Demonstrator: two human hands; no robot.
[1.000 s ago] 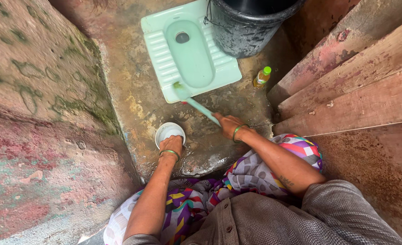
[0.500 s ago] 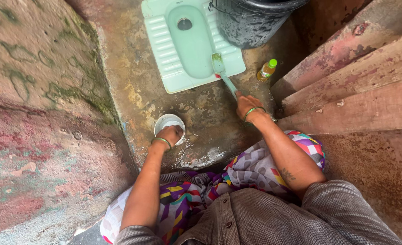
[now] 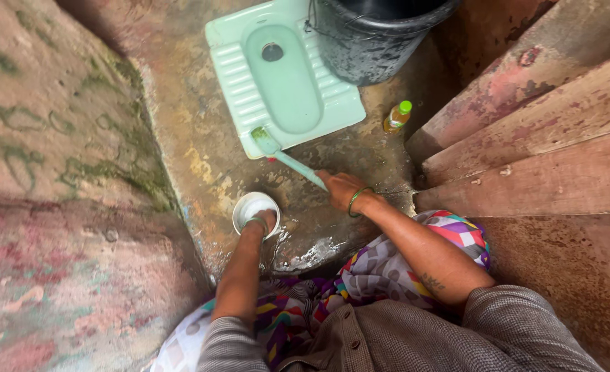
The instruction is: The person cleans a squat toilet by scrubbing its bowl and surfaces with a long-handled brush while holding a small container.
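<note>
A pale green squat toilet pan (image 3: 236, 76) is set into the wet concrete floor. My right hand (image 3: 341, 189) grips the handle of a green brush (image 3: 288, 162), whose head rests on the pan's near left corner. My left hand (image 3: 263, 222) holds the near rim of a small white cup (image 3: 250, 207) standing on the floor below the pan. Green bangles circle both wrists.
A black bucket (image 3: 370, 38) stands at the pan's far right corner. A small bottle with a green cap (image 3: 396, 117) sits beside rough wooden planks (image 3: 539, 138) on the right. A stained, mossy wall (image 3: 57, 172) closes the left side.
My right hand swept the brush from the pan's near right corner across to its near left corner. My left hand stayed on the cup.
</note>
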